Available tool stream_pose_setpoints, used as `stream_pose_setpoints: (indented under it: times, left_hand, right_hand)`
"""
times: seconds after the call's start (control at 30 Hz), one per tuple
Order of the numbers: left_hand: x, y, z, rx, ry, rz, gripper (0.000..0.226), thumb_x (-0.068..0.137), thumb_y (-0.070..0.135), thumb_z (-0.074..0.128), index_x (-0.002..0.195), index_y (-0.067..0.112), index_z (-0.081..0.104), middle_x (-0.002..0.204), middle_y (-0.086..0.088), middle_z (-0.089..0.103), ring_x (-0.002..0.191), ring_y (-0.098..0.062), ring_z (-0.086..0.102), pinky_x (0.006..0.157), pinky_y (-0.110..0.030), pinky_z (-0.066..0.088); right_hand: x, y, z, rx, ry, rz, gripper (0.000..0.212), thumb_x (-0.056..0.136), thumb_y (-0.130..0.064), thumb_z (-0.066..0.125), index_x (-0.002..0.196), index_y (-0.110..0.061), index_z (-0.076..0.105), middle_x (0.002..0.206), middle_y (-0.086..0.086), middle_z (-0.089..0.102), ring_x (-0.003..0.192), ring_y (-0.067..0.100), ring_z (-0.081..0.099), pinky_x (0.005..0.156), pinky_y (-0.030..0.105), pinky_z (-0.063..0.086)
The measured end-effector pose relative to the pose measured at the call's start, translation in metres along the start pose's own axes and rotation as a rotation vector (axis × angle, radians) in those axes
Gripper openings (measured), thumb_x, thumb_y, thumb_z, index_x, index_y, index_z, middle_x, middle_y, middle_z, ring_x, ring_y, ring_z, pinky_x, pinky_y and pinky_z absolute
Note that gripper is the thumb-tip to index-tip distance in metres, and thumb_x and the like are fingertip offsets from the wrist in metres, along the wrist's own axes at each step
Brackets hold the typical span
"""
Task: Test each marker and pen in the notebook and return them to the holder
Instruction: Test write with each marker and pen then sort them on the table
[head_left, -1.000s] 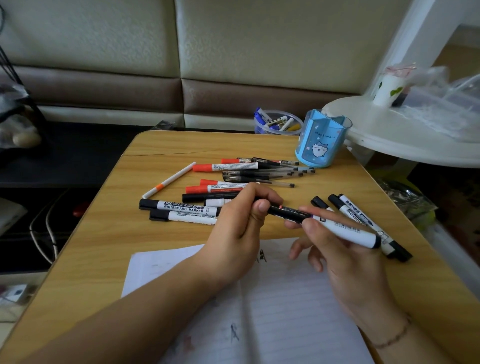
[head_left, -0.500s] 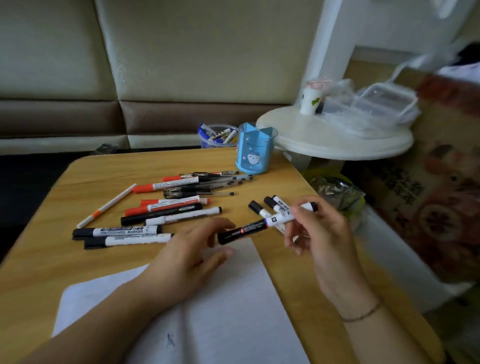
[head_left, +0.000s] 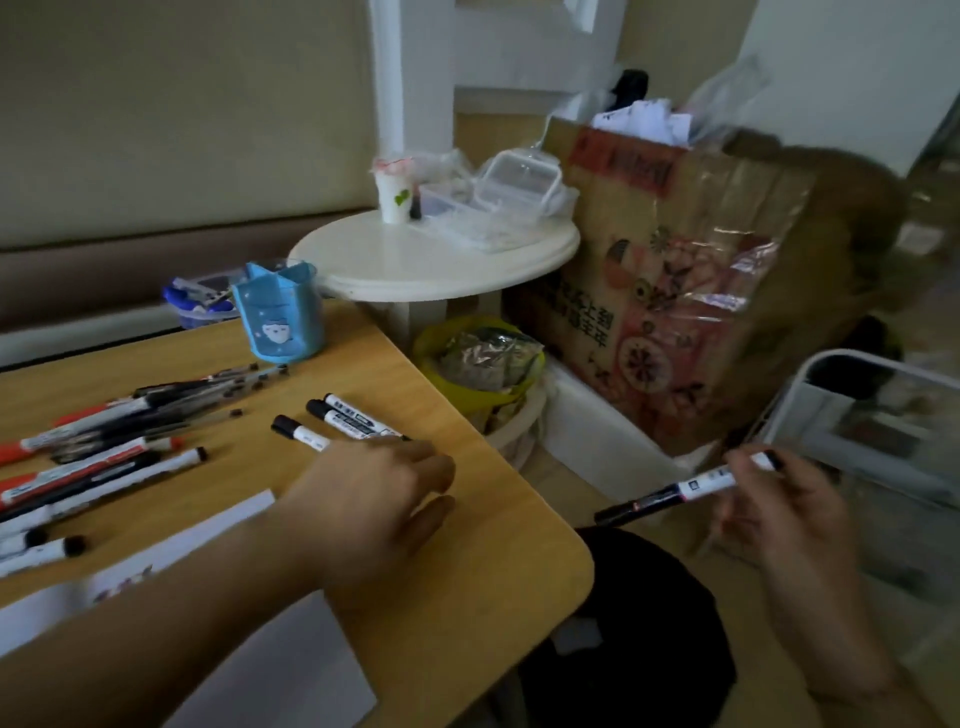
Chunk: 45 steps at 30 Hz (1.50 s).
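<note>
My right hand holds a white marker with a black cap out past the table's right edge, above the floor. My left hand lies open, palm down, on the wooden table, its fingers touching the ends of three black-capped markers. The blue holder stands at the far edge. A spread of red and black markers and pens lies on the left. The white notebook lies under my left forearm.
A round white side table with a cup and clear plastic boxes stands behind the holder. On the floor to the right are a yellow-lined bin, a large cardboard box, a white rack and a black stool.
The view has swung right. My right hand has carried the marker off the table to the right, and my left hand has slid right onto the three markers.
</note>
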<state>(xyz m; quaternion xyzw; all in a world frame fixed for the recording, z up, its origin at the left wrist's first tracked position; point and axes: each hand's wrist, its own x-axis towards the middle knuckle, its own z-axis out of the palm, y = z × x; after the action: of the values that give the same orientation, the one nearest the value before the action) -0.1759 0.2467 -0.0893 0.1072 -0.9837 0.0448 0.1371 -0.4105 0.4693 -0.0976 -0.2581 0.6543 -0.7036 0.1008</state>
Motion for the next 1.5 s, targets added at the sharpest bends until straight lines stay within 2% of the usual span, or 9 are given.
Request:
stream_pose_setpoints:
  times: [0.13,0.23,0.4,0.57,0.73,0.87,1.03,1.17,1.5]
  left_hand:
    - [0.055,0.047,0.025,-0.110,-0.035,0.118,0.035,0.094,0.051,0.028,0.107,0.032,0.053,0.102,0.009,0.057,0.087,-0.013,0.058,0.070,-0.035,0.053]
    - [0.071,0.067,0.047,-0.150,-0.051,0.125,0.026,0.096,0.049,0.035,0.106,0.032,0.053,0.104,0.010,0.057,0.090,-0.013,0.058,0.070,-0.032,0.050]
    - [0.072,0.074,0.059,-0.222,-0.082,0.070,0.023,0.096,0.048,0.039,0.105,0.033,0.053,0.103,0.012,0.055,0.092,-0.010,0.057,0.073,-0.031,0.051]
    - [0.052,0.055,0.036,-0.177,-0.092,0.009,0.040,0.095,0.051,0.037,0.130,0.034,0.044,0.124,0.011,0.054,0.102,-0.013,0.059,0.076,-0.034,0.054]
    - [-0.014,-0.005,0.004,-0.046,-0.075,-0.280,0.041,0.093,0.059,0.034,0.129,0.042,0.044,0.122,0.017,0.052,0.097,-0.008,0.057,0.072,-0.031,0.055]
    - [-0.096,-0.054,-0.009,0.005,-0.026,-0.564,0.029,0.091,0.054,0.052,0.115,0.039,0.059,0.114,0.015,0.059,0.098,-0.010,0.059,0.066,-0.026,0.053]
    - [-0.188,-0.086,-0.023,0.053,0.102,-0.832,0.040,0.083,0.050,0.042,0.102,0.028,0.068,0.109,0.005,0.063,0.103,-0.023,0.060,0.079,-0.039,0.054]
    - [-0.227,-0.094,-0.026,0.076,0.229,-1.009,0.041,0.079,0.043,0.042,0.103,0.025,0.069,0.108,0.002,0.062,0.102,-0.029,0.057,0.085,-0.045,0.052]
    - [-0.233,-0.092,-0.024,0.070,0.198,-0.931,0.047,0.084,0.045,0.048,0.125,0.025,0.056,0.120,0.005,0.059,0.111,-0.023,0.054,0.090,-0.042,0.047]
  right_hand:
    - [0.006,0.046,-0.032,-0.277,-0.078,0.029,0.007,0.092,-0.017,0.063,0.096,-0.014,0.068,0.064,0.005,0.069,0.053,0.023,0.060,0.053,0.026,0.050]
    - [0.001,0.086,-0.059,-0.453,-0.255,0.234,0.034,0.091,-0.026,0.065,0.123,-0.028,0.053,0.075,-0.001,0.075,0.063,0.022,0.070,0.066,0.031,0.057]
    - [-0.006,0.113,-0.076,-0.530,-0.276,0.358,0.030,0.091,-0.027,0.065,0.121,-0.023,0.061,0.074,-0.004,0.076,0.064,0.016,0.071,0.066,0.025,0.055]
    - [0.005,0.083,-0.034,-0.429,-0.208,0.198,0.016,0.091,-0.015,0.064,0.106,-0.017,0.068,0.070,-0.003,0.074,0.056,0.016,0.067,0.047,0.012,0.044]
    - [0.009,0.031,0.049,-0.285,-0.275,-0.041,0.010,0.090,-0.015,0.066,0.093,-0.023,0.071,0.070,-0.005,0.073,0.058,0.010,0.068,0.056,0.023,0.055]
    - [-0.010,-0.009,0.143,-0.284,-0.515,-0.317,0.009,0.086,-0.025,0.066,0.093,-0.029,0.071,0.071,-0.013,0.071,0.065,0.006,0.067,0.057,0.015,0.050]
    - [-0.041,-0.022,0.266,-0.553,-0.877,-0.589,0.019,0.086,-0.039,0.065,0.104,-0.036,0.068,0.084,-0.023,0.064,0.070,-0.006,0.055,0.066,0.018,0.047]
    - [-0.076,-0.023,0.338,-0.689,-1.072,-0.722,0.029,0.088,-0.048,0.059,0.112,-0.033,0.065,0.099,-0.015,0.060,0.086,0.003,0.055,0.077,0.031,0.051]
    - [-0.110,-0.008,0.380,-0.828,-1.104,-0.813,0.030,0.090,-0.056,0.054,0.105,-0.034,0.067,0.098,-0.015,0.057,0.089,0.007,0.057,0.071,0.032,0.051]
